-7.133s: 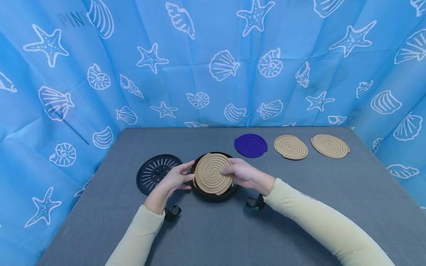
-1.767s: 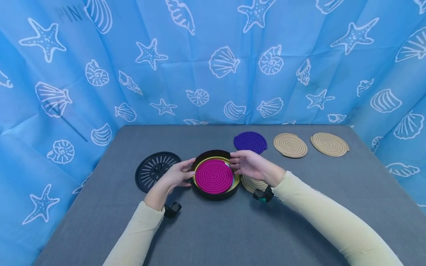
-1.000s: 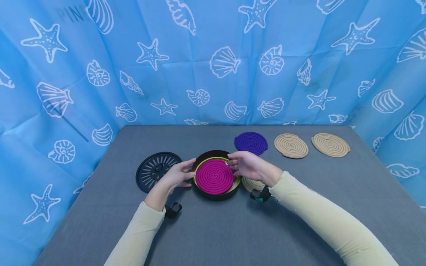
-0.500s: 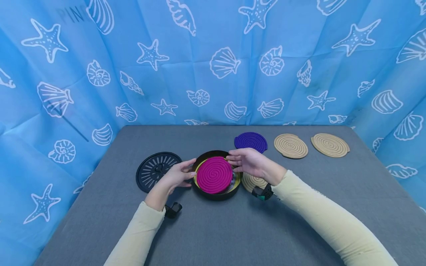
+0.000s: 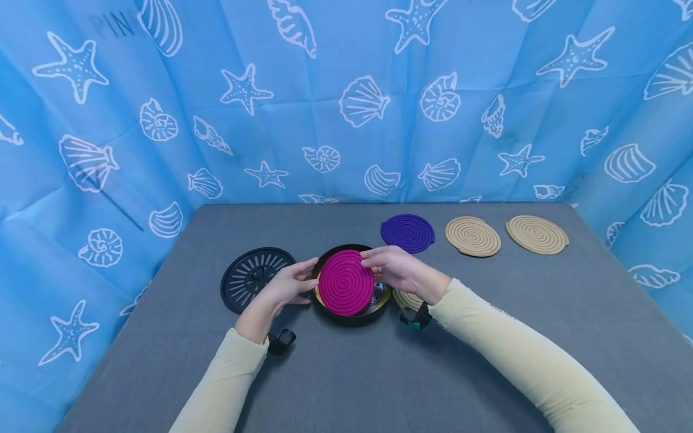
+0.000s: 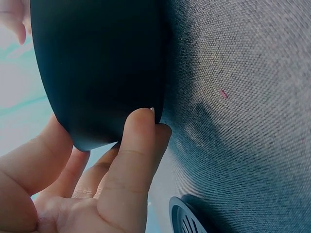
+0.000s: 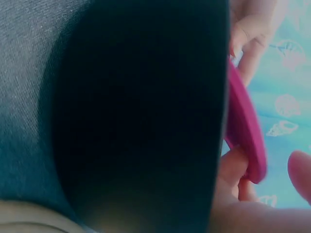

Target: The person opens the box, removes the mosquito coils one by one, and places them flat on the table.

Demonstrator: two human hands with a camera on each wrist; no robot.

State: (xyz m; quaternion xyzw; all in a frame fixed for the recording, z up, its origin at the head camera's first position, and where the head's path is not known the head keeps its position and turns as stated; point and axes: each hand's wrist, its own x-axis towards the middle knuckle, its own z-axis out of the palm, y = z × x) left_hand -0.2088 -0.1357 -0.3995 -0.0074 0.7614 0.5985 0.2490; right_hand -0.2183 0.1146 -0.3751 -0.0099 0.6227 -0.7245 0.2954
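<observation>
A magenta spiral mosquito coil (image 5: 343, 285) tilts up out of a round black tin (image 5: 346, 321), its right side raised. My right hand (image 5: 399, 269) grips the coil's upper right edge; in the right wrist view its fingers are beneath the magenta coil (image 7: 245, 124). My left hand (image 5: 286, 287) holds the tin's left wall. Seen from the left wrist, fingers touch the outside of the black tin (image 6: 97, 68), and the thumb tip is hidden behind its rim. A yellow edge and something shiny show inside the tin, partly covered by the coil.
Left of the tin lies a black slotted lid (image 5: 250, 281), partly behind the left hand. A tan coil (image 5: 407, 300) sits just right of the tin, under the right hand. Behind are a purple coil (image 5: 407, 233) and two tan coils (image 5: 473, 236) on the grey table (image 5: 346, 385).
A tan coil went from the right hand to the table beside the tin. The magenta coil, lying flat in the tin earlier, is now lifted on its right side. The left hand stayed put.
</observation>
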